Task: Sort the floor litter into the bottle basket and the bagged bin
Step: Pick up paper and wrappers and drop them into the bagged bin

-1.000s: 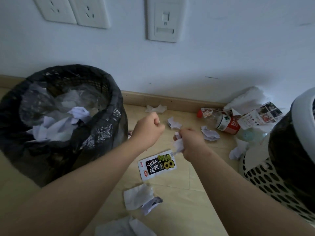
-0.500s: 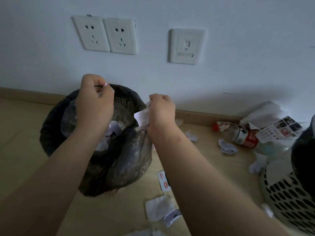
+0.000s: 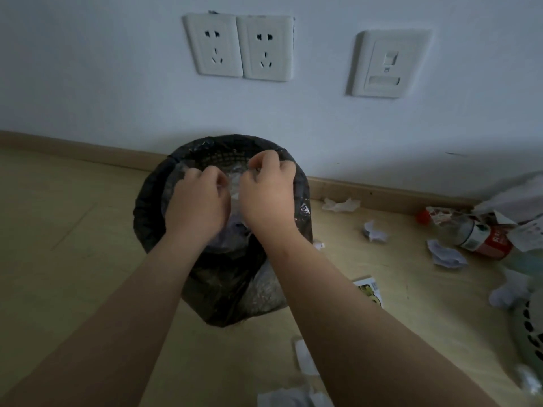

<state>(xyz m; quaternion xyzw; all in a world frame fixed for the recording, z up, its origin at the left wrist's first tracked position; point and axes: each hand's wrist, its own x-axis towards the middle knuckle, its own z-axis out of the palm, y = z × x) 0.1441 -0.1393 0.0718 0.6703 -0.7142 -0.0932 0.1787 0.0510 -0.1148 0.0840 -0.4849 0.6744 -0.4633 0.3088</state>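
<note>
Squarely over bagged bin [image 3: 147, 218], left hand [image 3: 197, 205], right hand [image 3: 269, 198]

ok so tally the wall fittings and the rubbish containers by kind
wall sockets: 2
switch plate: 1
bagged bin: 1
basket: 1
total: 5

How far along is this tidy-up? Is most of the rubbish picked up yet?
Partly done. Some crumpled paper already lies inside the bagged bin. In hand: the left hand and right hand hang over its mouth, fingers curled; whether either grip holds a scrap is unclear. Left: the bottle lies on the floor, outside the bottle basket, with paper scraps and a snack packet around.
</note>
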